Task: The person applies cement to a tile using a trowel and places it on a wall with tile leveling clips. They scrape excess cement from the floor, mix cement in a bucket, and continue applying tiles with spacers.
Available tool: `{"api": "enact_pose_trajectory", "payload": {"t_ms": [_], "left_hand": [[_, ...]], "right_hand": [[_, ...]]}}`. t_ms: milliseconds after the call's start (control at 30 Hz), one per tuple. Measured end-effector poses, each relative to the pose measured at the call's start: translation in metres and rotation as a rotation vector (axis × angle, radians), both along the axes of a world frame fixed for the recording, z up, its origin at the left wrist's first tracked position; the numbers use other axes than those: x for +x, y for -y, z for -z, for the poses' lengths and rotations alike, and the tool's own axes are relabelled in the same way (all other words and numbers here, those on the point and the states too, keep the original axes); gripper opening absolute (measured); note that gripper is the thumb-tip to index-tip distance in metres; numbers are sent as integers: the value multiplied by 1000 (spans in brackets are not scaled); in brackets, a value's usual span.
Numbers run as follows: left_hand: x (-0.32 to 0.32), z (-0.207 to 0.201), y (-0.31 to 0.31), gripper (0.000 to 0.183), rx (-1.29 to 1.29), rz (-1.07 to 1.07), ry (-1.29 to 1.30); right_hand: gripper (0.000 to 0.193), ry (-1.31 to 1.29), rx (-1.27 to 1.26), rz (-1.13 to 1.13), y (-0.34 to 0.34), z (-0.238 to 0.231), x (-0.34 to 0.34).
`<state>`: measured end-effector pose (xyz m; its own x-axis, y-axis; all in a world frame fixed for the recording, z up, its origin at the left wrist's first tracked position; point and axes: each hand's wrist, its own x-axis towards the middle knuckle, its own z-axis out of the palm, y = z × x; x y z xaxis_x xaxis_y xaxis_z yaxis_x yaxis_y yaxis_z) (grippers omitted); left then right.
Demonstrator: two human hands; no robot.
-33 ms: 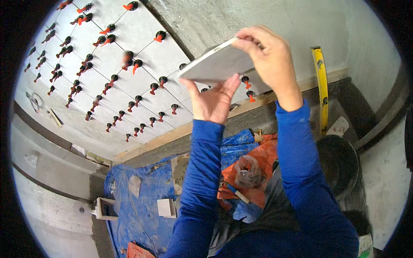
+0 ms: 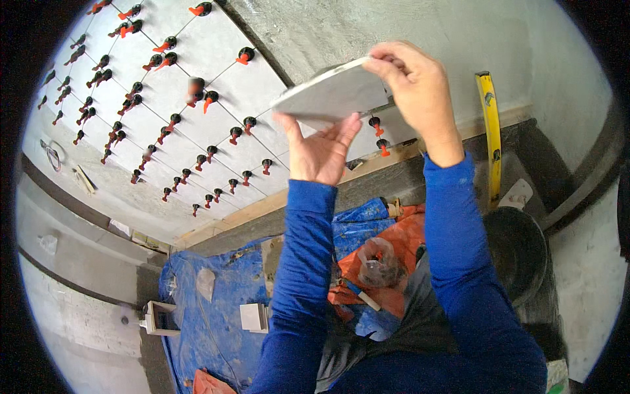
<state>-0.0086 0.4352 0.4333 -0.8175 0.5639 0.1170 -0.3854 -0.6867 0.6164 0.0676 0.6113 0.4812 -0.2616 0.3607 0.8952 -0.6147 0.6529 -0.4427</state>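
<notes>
The left hand [image 2: 320, 154] and right hand [image 2: 417, 85] grasp a grey tile [image 2: 335, 92], unset. Left of the grip, wall tiles [image 2: 252, 85] carry levelling clips [image 2: 245, 55]; rightward, wall plaster [image 2: 466, 39] remains untiled.

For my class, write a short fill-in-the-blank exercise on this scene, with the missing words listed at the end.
1. The right hand grips a flat grey ______ by its edge.
2. The left hand, fingers spread, touches that object's ______ edge.
3. The level standing near the corner is mainly ______ in colour.
4. Both sleeves are ______ in colour.

Missing words: tile; lower; yellow; blue.
</notes>
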Motion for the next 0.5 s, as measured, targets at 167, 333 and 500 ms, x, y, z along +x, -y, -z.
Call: {"api": "enact_pose_trajectory", "payload": {"t_ms": [167,333,500], "left_hand": [[-22,-28,10,134,-318,-223,-220],[-35,-43,-1,79,-491,-404,-390],[-43,-46,-5,42,-679,-494,-625]], "right_hand": [[11,179,-382,-313,-28,31,-24],[16,165,-472,-505,-44,61,-50],[22,169,-596,-622,-49,85,-63]]}}
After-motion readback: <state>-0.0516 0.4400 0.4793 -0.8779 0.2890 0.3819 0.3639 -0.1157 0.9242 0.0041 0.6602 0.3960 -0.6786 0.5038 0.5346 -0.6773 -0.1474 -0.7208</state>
